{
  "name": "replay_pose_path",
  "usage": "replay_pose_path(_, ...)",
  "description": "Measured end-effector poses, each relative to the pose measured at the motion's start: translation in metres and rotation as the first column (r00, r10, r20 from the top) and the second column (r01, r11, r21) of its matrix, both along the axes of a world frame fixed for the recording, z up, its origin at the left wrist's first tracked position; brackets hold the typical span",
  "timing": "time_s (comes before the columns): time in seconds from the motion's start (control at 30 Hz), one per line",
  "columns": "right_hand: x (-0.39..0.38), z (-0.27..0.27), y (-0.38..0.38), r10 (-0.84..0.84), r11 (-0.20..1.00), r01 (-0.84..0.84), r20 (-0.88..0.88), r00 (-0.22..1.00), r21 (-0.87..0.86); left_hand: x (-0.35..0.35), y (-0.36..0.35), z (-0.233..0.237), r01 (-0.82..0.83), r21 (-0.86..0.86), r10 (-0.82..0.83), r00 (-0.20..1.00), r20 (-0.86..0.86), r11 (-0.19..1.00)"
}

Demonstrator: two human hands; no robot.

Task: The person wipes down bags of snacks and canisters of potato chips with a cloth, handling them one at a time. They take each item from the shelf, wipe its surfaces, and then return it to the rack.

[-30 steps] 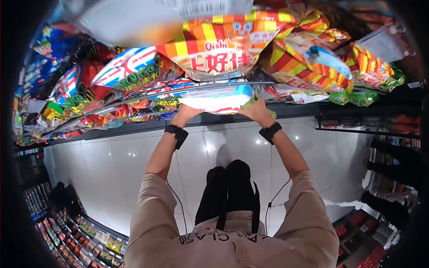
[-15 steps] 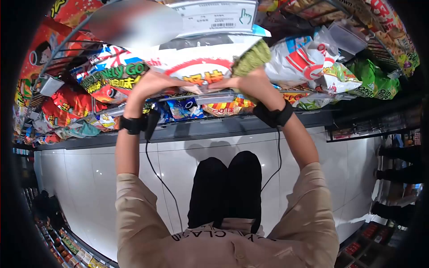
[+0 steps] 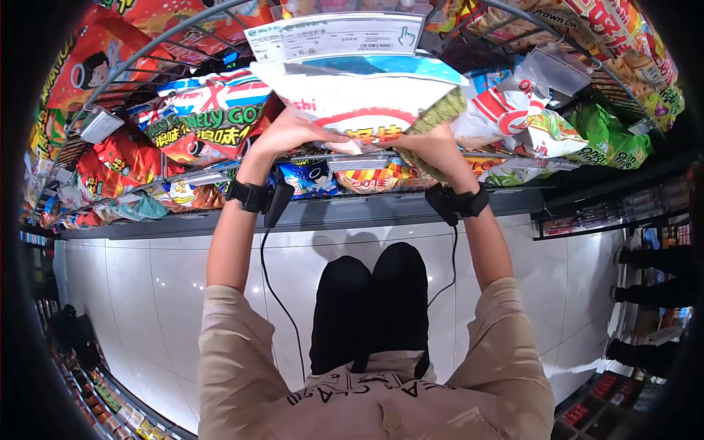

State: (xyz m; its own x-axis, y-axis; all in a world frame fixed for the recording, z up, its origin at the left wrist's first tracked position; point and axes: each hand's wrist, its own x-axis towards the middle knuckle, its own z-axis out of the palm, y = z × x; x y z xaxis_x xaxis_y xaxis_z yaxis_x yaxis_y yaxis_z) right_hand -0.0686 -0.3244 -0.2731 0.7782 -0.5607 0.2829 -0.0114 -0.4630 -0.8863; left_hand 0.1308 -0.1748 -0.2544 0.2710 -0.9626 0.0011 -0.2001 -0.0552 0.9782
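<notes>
At the wire shelf's [image 3: 359, 163] front edge, a white snack bag [image 3: 367, 92] is gripped low at both sides by the partly curled fingers of the left hand [image 3: 290, 138] and right hand [image 3: 434, 147]. Open tiled floor [image 3: 183, 293] is seen below; the fingertips behind the bag are hidden.

this is a shop, at an aisle of packaged snacks. wire shelf baskets [image 3: 158, 53] hold rows of bright, printed snack bags [image 3: 213, 121], and a printed price label [image 3: 334, 38] with a barcode stands over them. glossy pale floor tiles [image 3: 176, 293] reflect small lights. more shelving packed with goods [image 3: 121, 411] curves along the lower left, red packs [image 3: 605, 385] sit on shelves at the lower right, and other people's dark-clad legs [image 3: 653, 290] show at the right edge.
</notes>
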Motion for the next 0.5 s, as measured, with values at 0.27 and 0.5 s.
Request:
replay_pose_path(0.27,0.014,-0.013,-0.009,0.111,0.990,-0.106,0.046,0.993,-0.090,-0.002,0.016,-0.017,-0.055,0.107,0.050,0.998,0.049,0.993)
replay_pose_path(0.5,0.014,-0.018,-0.003,0.034,0.977,-0.024,0.043,0.998,-0.212,-0.022,0.015,-0.014,-0.183,-0.212,0.240,0.927,0.287,0.960)
